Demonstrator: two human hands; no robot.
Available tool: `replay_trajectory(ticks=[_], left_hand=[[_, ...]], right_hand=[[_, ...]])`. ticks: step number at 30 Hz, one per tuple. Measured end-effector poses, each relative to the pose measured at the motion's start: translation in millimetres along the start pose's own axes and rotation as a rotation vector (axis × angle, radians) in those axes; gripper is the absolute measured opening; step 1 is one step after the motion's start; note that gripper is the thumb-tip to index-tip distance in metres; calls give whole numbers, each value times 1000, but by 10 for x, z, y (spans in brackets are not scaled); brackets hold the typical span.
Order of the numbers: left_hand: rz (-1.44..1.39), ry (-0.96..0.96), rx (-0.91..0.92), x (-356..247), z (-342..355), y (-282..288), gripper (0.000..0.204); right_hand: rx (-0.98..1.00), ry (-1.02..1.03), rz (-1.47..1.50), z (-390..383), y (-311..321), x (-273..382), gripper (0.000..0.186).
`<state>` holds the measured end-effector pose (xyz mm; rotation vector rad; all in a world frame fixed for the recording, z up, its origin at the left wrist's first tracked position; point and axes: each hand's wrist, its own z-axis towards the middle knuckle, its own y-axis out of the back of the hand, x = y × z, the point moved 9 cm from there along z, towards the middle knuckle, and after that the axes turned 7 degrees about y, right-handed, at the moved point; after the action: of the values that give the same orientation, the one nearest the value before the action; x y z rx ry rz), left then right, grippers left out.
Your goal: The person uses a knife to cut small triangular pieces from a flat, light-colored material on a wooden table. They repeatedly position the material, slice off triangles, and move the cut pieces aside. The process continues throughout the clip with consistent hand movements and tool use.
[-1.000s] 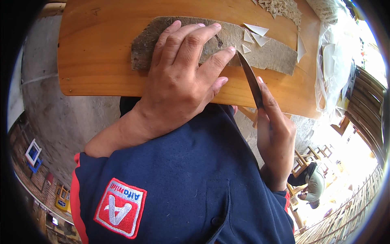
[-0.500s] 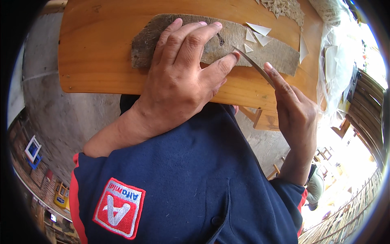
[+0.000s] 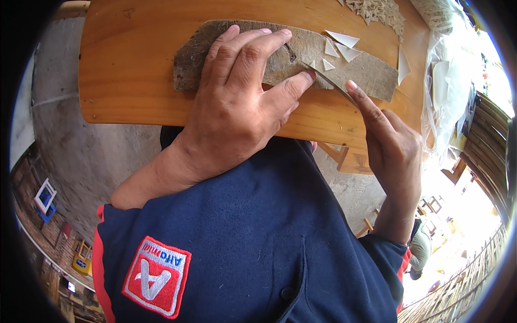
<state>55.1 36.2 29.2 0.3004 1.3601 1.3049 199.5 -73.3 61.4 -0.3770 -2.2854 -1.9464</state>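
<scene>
A worn wooden board (image 3: pixel 371 75) lies along the near edge of the table. My left hand (image 3: pixel 237 102) rests across it with fingers stretched out and spread, the thumb tip close against a thin knife blade (image 3: pixel 335 86). My right hand (image 3: pixel 393 145) grips that knife, its index finger extended along the back of the blade; the handle is hidden in the palm. Just past the blade, several pale triangular pieces lie on the board, among them a small triangle (image 3: pixel 328 65) and a larger triangle (image 3: pixel 349 53). Whether a piece lies under my left thumb is hidden.
On the wooden table (image 3: pixel 134 70), a heap of small pale pieces (image 3: pixel 379 13) sits at the far right. A long pale piece (image 3: pixel 403 65) lies beside the board's right end. Clear plastic bags (image 3: pixel 441 91) hang over the table's right side. Another person (image 3: pixel 420 247) is at the lower right.
The knife has moved slightly left, its tip now farther over the board beyond my left thumb. My left thumb has shifted a little left; the triangular pieces look unmoved.
</scene>
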Motion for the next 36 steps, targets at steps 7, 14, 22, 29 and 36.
replay_trajectory(ticks=[7, 14, 22, 29, 36], left_hand=[[-13, 5, -13, -6, 8, 11, 41], [-24, 5, -10, 9, 8, 18, 42], [-60, 28, -22, -13, 113, 48, 42], [236, -218, -106, 39, 302, -99, 41], [7, 29, 30, -56, 239, -33, 40]], right_hand=[[12, -16, -17, -27, -30, 10, 63], [30, -118, 105, -225, -50, -93, 55], [-91, -251, 307, -417, -39, -73, 47], [-179, -265, 372, -439, -128, 27, 68], [-197, -276, 390, -463, -163, 26, 68]])
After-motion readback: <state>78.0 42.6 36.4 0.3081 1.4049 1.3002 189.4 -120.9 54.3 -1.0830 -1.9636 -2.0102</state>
